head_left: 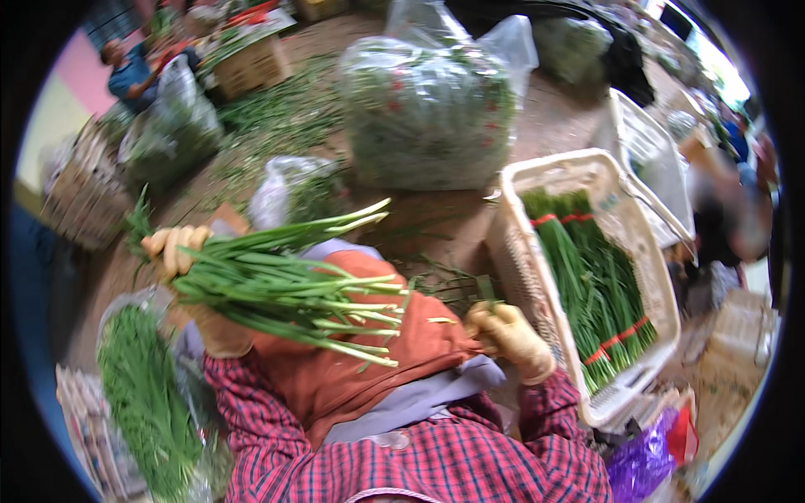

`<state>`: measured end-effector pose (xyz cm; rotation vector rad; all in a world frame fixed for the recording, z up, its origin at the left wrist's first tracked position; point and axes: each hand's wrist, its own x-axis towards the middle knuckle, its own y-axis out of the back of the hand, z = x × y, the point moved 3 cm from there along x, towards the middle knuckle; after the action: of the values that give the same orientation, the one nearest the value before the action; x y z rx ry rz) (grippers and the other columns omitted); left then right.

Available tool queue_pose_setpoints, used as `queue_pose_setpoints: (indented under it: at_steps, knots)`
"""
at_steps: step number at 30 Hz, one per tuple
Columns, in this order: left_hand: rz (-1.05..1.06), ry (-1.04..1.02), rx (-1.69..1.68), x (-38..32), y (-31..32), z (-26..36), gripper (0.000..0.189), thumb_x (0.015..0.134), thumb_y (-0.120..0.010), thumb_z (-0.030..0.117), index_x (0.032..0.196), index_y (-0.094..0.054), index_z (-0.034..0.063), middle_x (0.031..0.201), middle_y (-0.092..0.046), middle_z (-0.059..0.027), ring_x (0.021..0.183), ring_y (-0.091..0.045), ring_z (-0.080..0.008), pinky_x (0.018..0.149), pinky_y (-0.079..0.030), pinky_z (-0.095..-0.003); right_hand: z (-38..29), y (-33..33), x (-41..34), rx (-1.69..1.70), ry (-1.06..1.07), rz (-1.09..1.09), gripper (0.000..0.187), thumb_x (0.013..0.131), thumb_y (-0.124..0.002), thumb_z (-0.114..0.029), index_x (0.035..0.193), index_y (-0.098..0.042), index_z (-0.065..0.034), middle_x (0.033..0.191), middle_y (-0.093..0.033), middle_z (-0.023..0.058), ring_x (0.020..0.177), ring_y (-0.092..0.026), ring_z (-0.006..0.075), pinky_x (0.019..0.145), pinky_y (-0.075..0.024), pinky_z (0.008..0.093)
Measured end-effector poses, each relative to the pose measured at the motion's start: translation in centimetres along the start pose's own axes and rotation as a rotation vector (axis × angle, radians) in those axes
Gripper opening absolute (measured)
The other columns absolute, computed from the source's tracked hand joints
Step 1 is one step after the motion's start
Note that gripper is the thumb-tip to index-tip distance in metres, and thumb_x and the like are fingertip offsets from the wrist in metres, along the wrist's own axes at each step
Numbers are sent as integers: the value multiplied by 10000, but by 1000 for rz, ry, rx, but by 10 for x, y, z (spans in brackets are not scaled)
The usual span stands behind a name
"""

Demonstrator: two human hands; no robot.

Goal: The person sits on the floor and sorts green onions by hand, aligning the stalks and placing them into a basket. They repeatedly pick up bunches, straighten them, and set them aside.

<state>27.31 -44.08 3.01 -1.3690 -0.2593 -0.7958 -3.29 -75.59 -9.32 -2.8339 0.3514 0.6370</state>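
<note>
My left hand (pixel 188 270), in a pale glove, is closed around a loose bunch of green garlic chives (pixel 289 283) whose pale cut ends point right over the orange cloth (pixel 415 333) on my lap. Gloved too, my right hand (pixel 506 333) has its fingers curled at the cloth's right edge, beside the crate; a bit of green leaf (pixel 485 288) shows at its fingers. To the right, bundles of green stalks (pixel 591 276) tied with red bands lie in a white plastic crate (pixel 550 270).
Loose greens (pixel 148 402) lie in an open plastic bag at lower left. A large filled clear bag (pixel 431 113) stands ahead, with a smaller bag (pixel 286 188) nearer. Scattered leaves cover the floor (pixel 277 113). Another person (pixel 132 78) sits at upper left. A second crate (pixel 654 163) stands behind the first.
</note>
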Motion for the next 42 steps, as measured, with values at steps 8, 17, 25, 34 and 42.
queue_pose_setpoints:
  at_steps: [8, 17, 25, 34, 42]
  knots:
    - [223, -204, -19, -20, 1, 26, 255, 1072, -515, 254, 869, -606, 130, 596, -420, 98, 554, -364, -47, 655, -337, -238, 62, 23, 64, -350, 327, 309, 299, 926, -670, 0, 1223, -686, -33, 1191, -685, 79, 1133, -626, 162, 981, -485, 282]
    - [104, -197, 134, -17, -2, 29, 162, 1064, -513, 193, 913, -546, 143, 637, -348, 99, 591, -345, -39, 717, -349, -232, -48, -75, 64, 47, 387, -336, 274, 1040, -594, -203, 1180, -695, 9, 1122, -714, 63, 1026, -644, 146, 954, -503, 309]
    - [70, -154, 194, -14, -2, 32, 235, 1068, -529, 252, 860, -562, 149, 618, -344, 109, 572, -309, -41, 677, -327, -238, -62, -111, 66, 0, 239, -220, 141, 933, -734, -86, 1044, -733, 0, 841, -682, -14, 726, -611, 69, 664, -512, 235]
    - [86, -208, 232, -7, -7, 40, 288, 1064, -539, 328, 882, -638, 128, 596, -434, 100, 552, -364, -56, 629, -337, -243, -58, -50, 73, 49, 210, 42, 436, 1048, -549, -388, 930, -743, -15, 706, -662, 7, 623, -570, 79, 619, -470, 245]
    - [13, -199, 275, 4, -11, 35, 311, 1062, -540, 354, 863, -648, 141, 584, -501, 94, 547, -436, -65, 595, -349, -244, -81, -115, 82, -22, 386, -328, 368, 926, -705, -104, 1271, -642, 6, 1218, -680, 67, 1221, -563, 171, 1068, -435, 342]
